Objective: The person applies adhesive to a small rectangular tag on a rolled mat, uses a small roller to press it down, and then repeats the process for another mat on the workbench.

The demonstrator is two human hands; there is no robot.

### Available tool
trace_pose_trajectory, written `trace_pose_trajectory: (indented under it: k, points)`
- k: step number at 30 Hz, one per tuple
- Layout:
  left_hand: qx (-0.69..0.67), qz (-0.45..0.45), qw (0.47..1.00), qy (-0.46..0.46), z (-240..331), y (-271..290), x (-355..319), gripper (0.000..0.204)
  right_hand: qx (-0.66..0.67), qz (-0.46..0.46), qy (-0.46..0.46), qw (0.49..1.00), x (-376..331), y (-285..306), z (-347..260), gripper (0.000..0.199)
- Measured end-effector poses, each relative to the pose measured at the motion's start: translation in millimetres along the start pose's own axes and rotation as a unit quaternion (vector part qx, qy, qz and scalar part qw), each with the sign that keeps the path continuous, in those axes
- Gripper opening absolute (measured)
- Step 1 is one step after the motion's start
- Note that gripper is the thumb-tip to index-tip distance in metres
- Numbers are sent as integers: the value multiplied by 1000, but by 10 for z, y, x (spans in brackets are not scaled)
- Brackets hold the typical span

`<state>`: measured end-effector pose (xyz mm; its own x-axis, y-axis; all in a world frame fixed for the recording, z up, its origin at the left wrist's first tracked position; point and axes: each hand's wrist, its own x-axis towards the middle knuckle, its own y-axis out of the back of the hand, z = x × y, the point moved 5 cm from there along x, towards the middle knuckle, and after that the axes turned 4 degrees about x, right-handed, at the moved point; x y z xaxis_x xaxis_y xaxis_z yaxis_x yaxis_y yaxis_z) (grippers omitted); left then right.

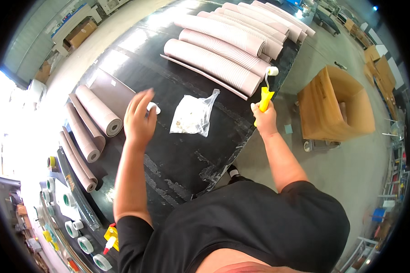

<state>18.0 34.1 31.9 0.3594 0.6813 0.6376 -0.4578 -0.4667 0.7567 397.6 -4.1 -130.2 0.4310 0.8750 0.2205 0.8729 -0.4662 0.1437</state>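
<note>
My right hand [266, 120] is closed round the yellow handle of a small paint roller [265, 95]. Its white roller head points away from me, beside the ends of the pinkish-brown rolled mats [216, 63]. Over the black table [168, 159], my left hand [140, 117] has its fingers stretched out and a little apart, with slight blur at the tips. A small white object [156, 108] shows just past its fingers; its kind is unclear. Between my hands lies a clear plastic bag [193, 113] with whitish contents.
More rolled mats [99, 111] lie at the left, one partly unrolled. Several tape rolls [85, 245] and a yellow bottle with a red tip [111, 239] sit at the lower left. A large cardboard box [323, 107] stands on a wheeled base right of the table.
</note>
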Motion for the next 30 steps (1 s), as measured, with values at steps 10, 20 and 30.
trace_pose_trajectory:
  k: [10, 20, 30]
  points:
    - [189, -390, 881, -189, 395, -2464, 1622, 60, 44, -88, -53, 994, -82, 826, 677, 19]
    - [131, -421, 866, -237, 423, -3082, 1669, 102, 59, -66, -169, 982, 52, 1549, 1188, 15]
    - [176, -147, 951, -207, 881, -2361, 1846, 95, 99, -112, -89, 985, 433, 1458, 741, 12]
